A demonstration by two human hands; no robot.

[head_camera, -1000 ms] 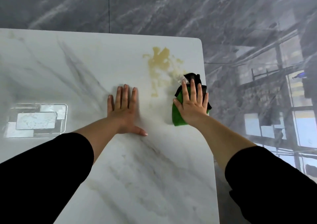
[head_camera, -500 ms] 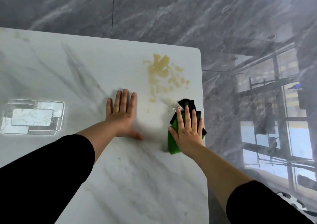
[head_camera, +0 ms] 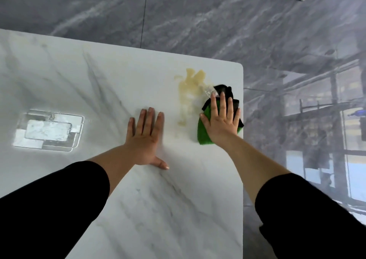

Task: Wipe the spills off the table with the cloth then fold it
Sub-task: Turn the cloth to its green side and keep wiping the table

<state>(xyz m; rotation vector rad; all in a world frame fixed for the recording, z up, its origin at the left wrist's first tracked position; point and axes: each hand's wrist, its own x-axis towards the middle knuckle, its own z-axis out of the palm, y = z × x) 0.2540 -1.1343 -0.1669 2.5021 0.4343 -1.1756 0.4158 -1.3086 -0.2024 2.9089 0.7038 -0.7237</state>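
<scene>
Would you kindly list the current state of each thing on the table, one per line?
Spill: yellowish, smeared, not yet wiped away.
Cloth: green and black, bunched, flat under the right hand.
Right hand: open, palm pressing the cloth.
Left hand: open, flat on the table, empty.

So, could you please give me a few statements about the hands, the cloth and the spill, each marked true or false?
1. The right hand presses flat on the green and black cloth. True.
2. The left hand holds a corner of the cloth. False: it lies flat on the bare table, apart from the cloth.
3. The yellowish spill is wiped away. False: it is there, between the hands and further out.
4. The cloth lies near the table's right edge. True.
5. The cloth is neatly folded. False: it is bunched.
</scene>
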